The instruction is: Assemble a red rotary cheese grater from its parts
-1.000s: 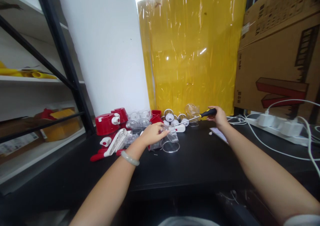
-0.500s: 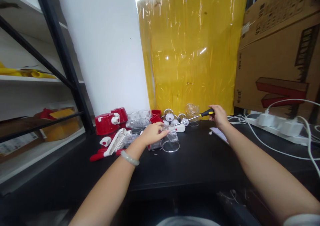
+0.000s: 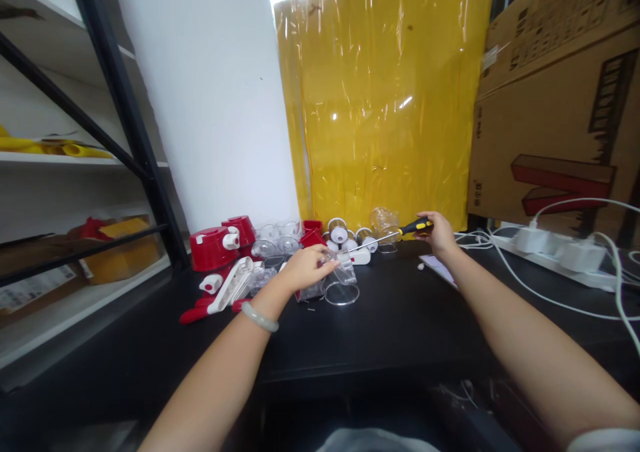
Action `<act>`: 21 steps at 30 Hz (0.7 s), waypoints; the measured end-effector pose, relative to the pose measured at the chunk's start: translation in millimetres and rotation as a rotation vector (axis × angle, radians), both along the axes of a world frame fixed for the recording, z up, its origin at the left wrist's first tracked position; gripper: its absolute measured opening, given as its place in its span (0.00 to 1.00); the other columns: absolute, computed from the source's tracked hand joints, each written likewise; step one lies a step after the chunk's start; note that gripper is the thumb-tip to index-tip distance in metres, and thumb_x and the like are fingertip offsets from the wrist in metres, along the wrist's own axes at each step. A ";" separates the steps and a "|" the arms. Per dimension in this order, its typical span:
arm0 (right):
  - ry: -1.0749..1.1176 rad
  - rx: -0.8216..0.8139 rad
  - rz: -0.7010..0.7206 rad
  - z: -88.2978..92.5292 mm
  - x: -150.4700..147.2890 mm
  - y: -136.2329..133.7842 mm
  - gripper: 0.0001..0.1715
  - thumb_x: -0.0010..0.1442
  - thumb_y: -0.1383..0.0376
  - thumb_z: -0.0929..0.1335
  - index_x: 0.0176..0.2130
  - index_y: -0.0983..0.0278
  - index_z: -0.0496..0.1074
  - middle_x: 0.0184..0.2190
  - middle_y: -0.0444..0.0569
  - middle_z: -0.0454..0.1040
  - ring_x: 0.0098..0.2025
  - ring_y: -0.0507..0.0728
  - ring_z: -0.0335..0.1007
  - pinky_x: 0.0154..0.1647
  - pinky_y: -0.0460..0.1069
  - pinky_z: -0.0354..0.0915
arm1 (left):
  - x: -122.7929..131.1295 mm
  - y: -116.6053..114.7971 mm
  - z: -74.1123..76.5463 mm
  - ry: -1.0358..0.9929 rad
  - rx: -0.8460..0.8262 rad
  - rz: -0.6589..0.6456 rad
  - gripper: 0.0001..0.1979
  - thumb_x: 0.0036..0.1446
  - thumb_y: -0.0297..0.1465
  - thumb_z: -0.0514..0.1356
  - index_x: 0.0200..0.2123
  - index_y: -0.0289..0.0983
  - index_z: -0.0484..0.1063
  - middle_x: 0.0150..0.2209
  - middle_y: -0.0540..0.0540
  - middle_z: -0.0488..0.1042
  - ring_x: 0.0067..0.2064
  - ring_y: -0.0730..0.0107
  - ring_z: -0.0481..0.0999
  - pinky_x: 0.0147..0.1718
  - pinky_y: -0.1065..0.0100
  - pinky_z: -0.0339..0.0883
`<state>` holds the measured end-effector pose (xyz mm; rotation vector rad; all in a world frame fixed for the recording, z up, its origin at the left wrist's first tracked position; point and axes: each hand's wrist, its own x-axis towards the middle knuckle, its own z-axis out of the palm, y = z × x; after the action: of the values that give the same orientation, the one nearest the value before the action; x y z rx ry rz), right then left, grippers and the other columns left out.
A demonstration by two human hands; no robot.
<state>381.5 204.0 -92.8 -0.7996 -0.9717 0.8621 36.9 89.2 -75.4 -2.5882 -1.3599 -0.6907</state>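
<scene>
Gripping screwdriver (image 3: 413, 227) in right hand (image 3: 440, 234), clear plastic piece (image 3: 346, 273) in left hand (image 3: 306, 267): likely light, slippery, brittle; best held by sides.

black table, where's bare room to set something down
Bare table lies between the clear container and the flat device, running toward the front edge. Left is crowded with red containers and white parts; right, by the power strip and cables.

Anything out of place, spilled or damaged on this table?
One oddity: a small, thin, pale sliver lies loose on the flat black tabletop, nearer the camera than the bare left hand, too small to identify. No spill or damage stands out.
</scene>
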 end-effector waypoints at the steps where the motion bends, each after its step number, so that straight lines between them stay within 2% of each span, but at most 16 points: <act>1: -0.004 -0.002 -0.007 0.3 -0.3 -0.5 0.10 0.53 0.61 0.64 0.35 0.62 0.71 0.24 0.41 0.68 0.17 0.51 0.66 0.18 0.47 0.65 | -0.1 0.1 -0.2 -0.001 0.000 0.000 0.25 0.66 0.48 0.53 0.28 0.37 0.78 0.51 0.41 0.77 0.49 0.57 0.78 0.50 0.58 0.70; 7: -0.003 -0.029 -0.044 2.9 -3.6 -1.0 0.07 0.53 0.62 0.66 0.35 0.62 0.69 0.19 0.39 0.66 0.14 0.50 0.61 0.15 0.45 0.60 | -0.2 -0.4 -0.2 -0.004 0.007 -0.003 0.25 0.66 0.48 0.53 0.27 0.37 0.78 0.51 0.41 0.77 0.48 0.58 0.79 0.49 0.58 0.71; 13: -0.083 -0.009 -0.087 -2.0 -2.8 4.4 0.15 0.56 0.53 0.69 0.36 0.60 0.68 0.14 0.36 0.62 0.11 0.50 0.57 0.12 0.44 0.55 | 0.1 -0.9 -0.1 -0.004 0.005 0.003 0.25 0.66 0.47 0.53 0.28 0.37 0.78 0.51 0.41 0.77 0.49 0.57 0.78 0.50 0.59 0.70; 17: -0.083 -0.012 -0.083 -3.5 -2.6 5.8 0.18 0.60 0.49 0.63 0.36 0.61 0.68 0.14 0.38 0.63 0.12 0.51 0.60 0.14 0.45 0.59 | 0.6 -0.9 0.4 0.002 0.009 -0.004 0.25 0.66 0.47 0.53 0.28 0.37 0.78 0.51 0.40 0.78 0.48 0.58 0.79 0.49 0.59 0.71; 21: -0.024 -0.034 -0.040 -2.7 -2.7 5.7 0.14 0.58 0.54 0.61 0.37 0.60 0.68 0.18 0.40 0.67 0.16 0.52 0.64 0.17 0.46 0.64 | 1.5 -1.9 1.5 0.005 0.008 -0.003 0.25 0.66 0.48 0.53 0.27 0.37 0.77 0.51 0.40 0.78 0.48 0.59 0.79 0.49 0.59 0.70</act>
<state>378.9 209.8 -95.5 -0.8574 -0.9616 0.8376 38.4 87.3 -74.0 -2.5849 -1.3497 -0.6884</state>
